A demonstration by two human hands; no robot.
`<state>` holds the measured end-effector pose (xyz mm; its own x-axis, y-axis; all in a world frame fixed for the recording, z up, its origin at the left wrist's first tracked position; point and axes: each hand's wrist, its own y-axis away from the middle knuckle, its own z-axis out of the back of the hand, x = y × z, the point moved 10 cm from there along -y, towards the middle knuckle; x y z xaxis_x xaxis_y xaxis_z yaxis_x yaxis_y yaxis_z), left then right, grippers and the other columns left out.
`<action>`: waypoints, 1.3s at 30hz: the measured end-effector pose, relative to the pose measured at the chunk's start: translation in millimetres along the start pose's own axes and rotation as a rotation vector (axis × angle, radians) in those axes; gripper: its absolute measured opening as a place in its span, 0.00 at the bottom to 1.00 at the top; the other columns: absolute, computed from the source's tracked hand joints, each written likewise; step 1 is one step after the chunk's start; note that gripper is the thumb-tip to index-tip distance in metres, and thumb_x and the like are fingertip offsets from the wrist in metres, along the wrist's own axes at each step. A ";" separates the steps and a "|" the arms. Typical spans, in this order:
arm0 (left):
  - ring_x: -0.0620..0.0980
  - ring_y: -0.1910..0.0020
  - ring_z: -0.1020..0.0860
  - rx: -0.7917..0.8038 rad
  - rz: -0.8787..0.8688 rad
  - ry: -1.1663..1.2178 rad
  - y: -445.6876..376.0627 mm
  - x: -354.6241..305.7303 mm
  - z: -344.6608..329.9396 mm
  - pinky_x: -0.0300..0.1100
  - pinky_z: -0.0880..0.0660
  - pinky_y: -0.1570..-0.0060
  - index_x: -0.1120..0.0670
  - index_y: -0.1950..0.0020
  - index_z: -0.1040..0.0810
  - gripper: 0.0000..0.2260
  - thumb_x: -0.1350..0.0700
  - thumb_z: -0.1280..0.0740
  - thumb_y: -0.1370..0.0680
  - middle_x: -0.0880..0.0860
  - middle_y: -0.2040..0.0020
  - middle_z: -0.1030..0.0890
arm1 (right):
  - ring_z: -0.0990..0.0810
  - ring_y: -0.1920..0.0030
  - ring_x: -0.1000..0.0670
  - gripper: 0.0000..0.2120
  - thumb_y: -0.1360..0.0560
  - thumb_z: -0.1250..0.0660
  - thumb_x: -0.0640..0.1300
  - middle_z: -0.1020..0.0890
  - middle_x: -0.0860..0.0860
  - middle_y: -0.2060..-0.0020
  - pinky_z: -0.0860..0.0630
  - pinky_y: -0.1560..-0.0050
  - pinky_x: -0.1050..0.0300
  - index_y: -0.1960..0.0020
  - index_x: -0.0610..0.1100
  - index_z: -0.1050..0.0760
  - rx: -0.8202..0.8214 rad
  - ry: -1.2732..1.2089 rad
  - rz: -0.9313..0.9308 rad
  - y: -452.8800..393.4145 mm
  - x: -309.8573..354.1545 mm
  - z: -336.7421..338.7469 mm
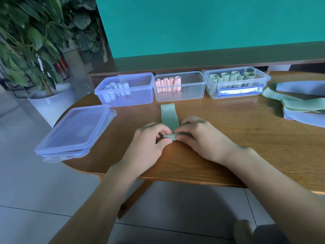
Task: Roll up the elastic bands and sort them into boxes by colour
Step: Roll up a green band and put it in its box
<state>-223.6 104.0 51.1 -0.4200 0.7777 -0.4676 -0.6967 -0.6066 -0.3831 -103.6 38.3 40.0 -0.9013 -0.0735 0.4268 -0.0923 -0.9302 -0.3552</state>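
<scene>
Both the left hand point(151, 136) and right hand point(195, 134) pinched the green band point(169, 117) at its rolled near end. Its long axis ran straight away from them toward the table's point(228, 155) far edge, so rolling would go forward.

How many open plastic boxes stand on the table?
3, in a row at the table's far side: the left box with blue rolls, the middle box with pink rolls, the right box with green rolls.

The loose bands point(302, 103) at far right were cut off by the edge. Handwriting on the boxes point(179, 86) was left unreadable.
</scene>
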 end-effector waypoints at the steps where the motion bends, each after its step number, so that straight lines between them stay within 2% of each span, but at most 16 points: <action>1: 0.33 0.54 0.26 0.000 0.001 0.005 -1.1 0.9 -0.6 0.21 0.34 0.55 0.47 0.47 0.18 0.06 0.54 0.28 0.23 0.40 0.53 0.21 | 0.23 0.45 0.52 0.12 0.20 0.31 0.48 0.23 0.53 0.46 0.25 0.41 0.54 0.38 0.50 0.18 -0.017 -0.008 0.004 0.2 0.7 1.7; 6: 0.30 0.54 0.27 0.000 0.018 0.016 -2.3 3.9 -4.5 0.20 0.36 0.54 0.48 0.46 0.18 0.05 0.54 0.30 0.21 0.42 0.52 0.20 | 0.21 0.57 0.58 0.11 0.26 0.24 0.43 0.18 0.54 0.52 0.25 0.48 0.62 0.44 0.48 0.16 -0.115 -0.098 -0.010 2.4 -2.3 11.9; 11: 0.32 0.53 0.26 -0.028 0.016 0.045 5.5 2.0 2.6 0.21 0.35 0.56 0.49 0.47 0.19 0.04 0.53 0.30 0.21 0.39 0.53 0.21 | 0.22 0.55 0.59 0.06 0.25 0.24 0.43 0.17 0.57 0.53 0.31 0.52 0.71 0.48 0.47 0.16 -0.105 -0.139 0.023 6.0 2.4 14.9; 16: 0.34 0.55 0.24 -0.041 -0.049 0.104 28.5 -12.2 10.6 0.23 0.33 0.58 0.50 0.51 0.18 0.01 0.54 0.29 0.22 0.36 0.59 0.22 | 0.21 0.55 0.59 0.07 0.25 0.25 0.47 0.16 0.60 0.54 0.30 0.53 0.70 0.47 0.50 0.15 -0.013 -0.211 0.003 20.8 8.9 19.7; 22: 0.40 0.53 0.21 -0.028 -0.093 0.094 47.0 -21.0 9.6 0.30 0.26 0.56 0.48 0.51 0.19 0.01 0.53 0.31 0.21 0.40 0.55 0.18 | 0.21 0.60 0.62 0.03 0.24 0.25 0.47 0.18 0.64 0.62 0.30 0.57 0.71 0.51 0.51 0.16 0.137 -0.321 -0.042 36.9 13.1 14.4; 26: 0.38 0.53 0.23 -0.016 -0.081 0.061 44.8 -20.7 10.8 0.26 0.29 0.57 0.48 0.50 0.18 0.04 0.49 0.29 0.22 0.40 0.54 0.20 | 0.20 0.57 0.57 0.03 0.24 0.26 0.49 0.16 0.59 0.58 0.28 0.55 0.67 0.51 0.51 0.16 0.106 -0.277 -0.032 33.4 12.7 16.3; 29: 0.36 0.53 0.25 0.022 -0.025 0.053 41.6 -14.9 6.9 0.25 0.30 0.60 0.46 0.48 0.19 0.09 0.45 0.27 0.25 0.38 0.54 0.24 | 0.21 0.55 0.58 0.03 0.22 0.28 0.51 0.17 0.59 0.57 0.29 0.55 0.67 0.51 0.53 0.16 0.087 -0.243 -0.046 31.1 7.4 15.1; 34: 0.38 0.55 0.24 -0.013 -0.037 0.033 32.7 -11.0 7.7 0.28 0.29 0.57 0.49 0.48 0.16 0.09 0.46 0.28 0.24 0.41 0.52 0.22 | 0.20 0.54 0.55 0.03 0.23 0.27 0.49 0.18 0.58 0.55 0.27 0.52 0.64 0.51 0.51 0.16 -0.022 -0.228 0.007 30.0 14.0 18.7; 39: 0.41 0.54 0.23 -0.055 -0.065 0.055 27.8 -9.8 9.7 0.32 0.27 0.53 0.49 0.49 0.14 0.09 0.46 0.28 0.24 0.44 0.52 0.21 | 0.21 0.55 0.56 0.08 0.27 0.23 0.47 0.19 0.59 0.53 0.27 0.51 0.66 0.48 0.52 0.17 0.015 -0.237 -0.016 27.1 8.3 11.3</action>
<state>-244.4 81.1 52.8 -0.3414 0.8061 -0.4833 -0.6879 -0.5647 -0.4559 -108.8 8.4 43.3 -0.7752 -0.1395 0.6162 -0.0980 -0.9370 -0.3353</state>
